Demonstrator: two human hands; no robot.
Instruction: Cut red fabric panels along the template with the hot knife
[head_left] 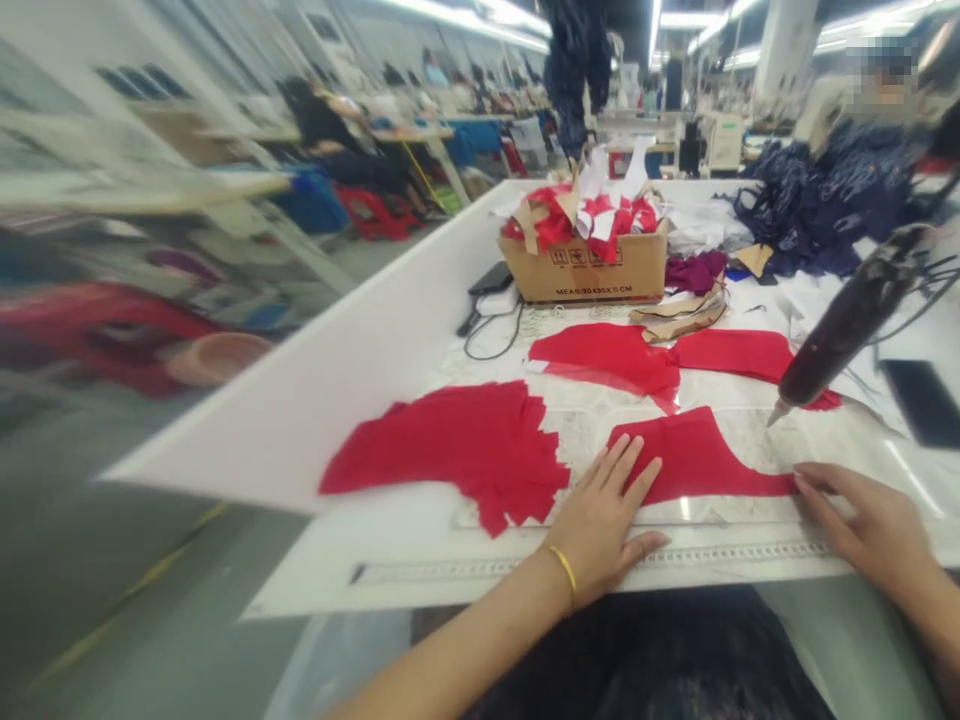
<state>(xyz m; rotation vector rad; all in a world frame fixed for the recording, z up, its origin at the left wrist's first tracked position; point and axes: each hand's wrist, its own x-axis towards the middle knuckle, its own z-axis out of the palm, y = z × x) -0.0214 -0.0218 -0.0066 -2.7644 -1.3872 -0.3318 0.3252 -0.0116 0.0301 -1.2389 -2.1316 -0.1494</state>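
Observation:
A red fabric piece [694,455] lies flat on the table in front of me, curving into a narrow tail on the right. My left hand [611,510] rests on its left part, fingers stretched out and palm down. At the tail's tip, my right hand [862,515] pinches the fabric between thumb and fingers. Left of my left hand is a fanned stack of red fabric pieces [457,440]. Beyond the piece lie more red fabric pieces [600,355]. A dark hand-held tool with a pointed metal tip [840,325] hangs tilted above the table, its tip near the fabric.
A cardboard box [592,270] full of red and white scraps stands at the back, beside a cable and dark device [491,280]. A phone [922,400] lies at right. Dark garments [832,200] are heaped behind. A ruler strip [465,570] runs along the front edge.

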